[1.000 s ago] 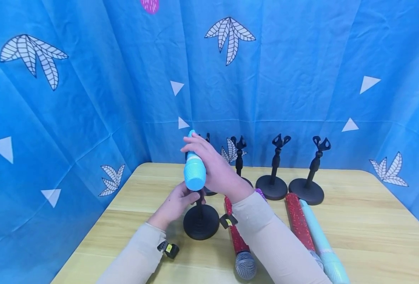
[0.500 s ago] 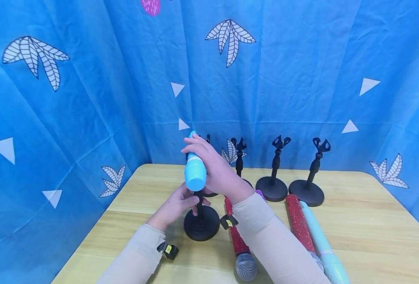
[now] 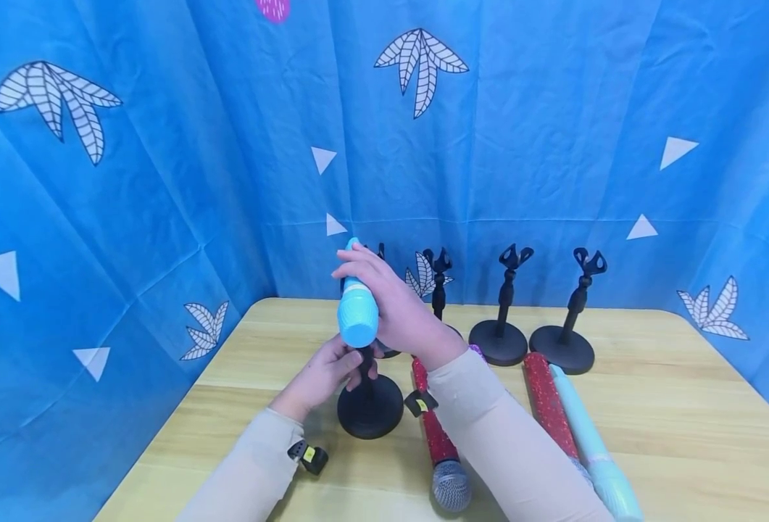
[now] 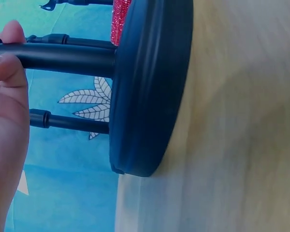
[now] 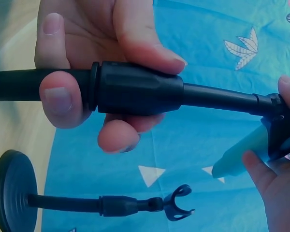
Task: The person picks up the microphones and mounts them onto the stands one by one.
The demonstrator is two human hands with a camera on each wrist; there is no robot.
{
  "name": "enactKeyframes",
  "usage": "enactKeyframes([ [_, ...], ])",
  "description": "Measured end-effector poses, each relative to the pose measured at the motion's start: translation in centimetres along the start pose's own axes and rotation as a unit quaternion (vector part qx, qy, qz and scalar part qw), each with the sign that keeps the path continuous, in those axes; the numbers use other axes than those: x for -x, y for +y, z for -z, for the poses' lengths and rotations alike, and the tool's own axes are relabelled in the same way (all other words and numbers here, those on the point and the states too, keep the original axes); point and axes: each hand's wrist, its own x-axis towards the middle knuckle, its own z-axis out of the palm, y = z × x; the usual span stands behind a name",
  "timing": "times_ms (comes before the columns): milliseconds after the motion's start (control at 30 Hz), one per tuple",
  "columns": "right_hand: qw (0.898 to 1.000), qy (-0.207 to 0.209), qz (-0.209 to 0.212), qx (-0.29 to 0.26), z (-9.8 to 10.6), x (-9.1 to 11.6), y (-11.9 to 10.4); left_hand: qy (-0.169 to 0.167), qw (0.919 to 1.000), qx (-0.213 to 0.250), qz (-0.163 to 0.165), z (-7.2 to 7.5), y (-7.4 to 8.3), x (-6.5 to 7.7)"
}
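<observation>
My left hand (image 3: 319,375) grips the upright pole of a black desktop microphone stand (image 3: 370,412) near the front of the group. In the right wrist view, its fingers wrap the pole around the ribbed collar (image 5: 140,88). A light blue microphone (image 3: 358,317) lies at the top of this stand, its rounded head toward me. My right hand (image 3: 405,313) holds the microphone from above and the right. The right wrist view shows the microphone body in the stand's clip (image 5: 282,130), with right-hand fingers touching both. The round base stands on the table.
Several more black stands with bare clips line the back, including a stand (image 3: 501,337) and a rightmost one (image 3: 563,348). Red glitter microphones (image 3: 451,484) (image 3: 549,406) and a pale blue microphone (image 3: 596,449) lie right. A purple one is mostly hidden. Blue curtain (image 3: 521,145) encloses the wooden table (image 3: 697,406).
My left fingers have shifted slightly around the pole. The right hand, the microphone and the stand stay almost still, while the head view tilts a little.
</observation>
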Motion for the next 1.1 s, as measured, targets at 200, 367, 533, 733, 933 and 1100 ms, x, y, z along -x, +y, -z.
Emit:
enactKeyframes([
  [200, 1.000, -0.002, 0.006, 0.006, 0.0, 0.1, 0.3, -0.016, 0.9998, -0.013, 0.001, 0.0, 0.1, 0.1],
  [367, 1.000, -0.014, 0.004, 0.020, 0.1, -0.4, 0.5, -0.020, 0.9996, -0.013, 0.016, 0.4, 0.4, 0.0],
  [533, 0.998, -0.046, 0.007, 0.035, -0.5, -2.0, 0.9, 0.006, 0.9992, -0.036, 0.015, 1.6, 0.2, 0.3],
  [733, 0.995, -0.078, 0.019, 0.051, -2.0, -4.9, 1.8, 0.077, 0.9929, -0.089, 0.017, 3.4, -0.4, 0.9],
  [933, 0.991, -0.111, -0.007, 0.074, -3.2, -7.6, 2.9, 0.156, 0.9736, -0.151, 0.072, 5.0, -0.5, 0.4],
  [1100, 0.986, -0.106, -0.048, 0.116, -4.0, -9.5, 3.7, 0.165, 0.9688, -0.170, 0.073, 5.8, 1.4, -0.8],
])
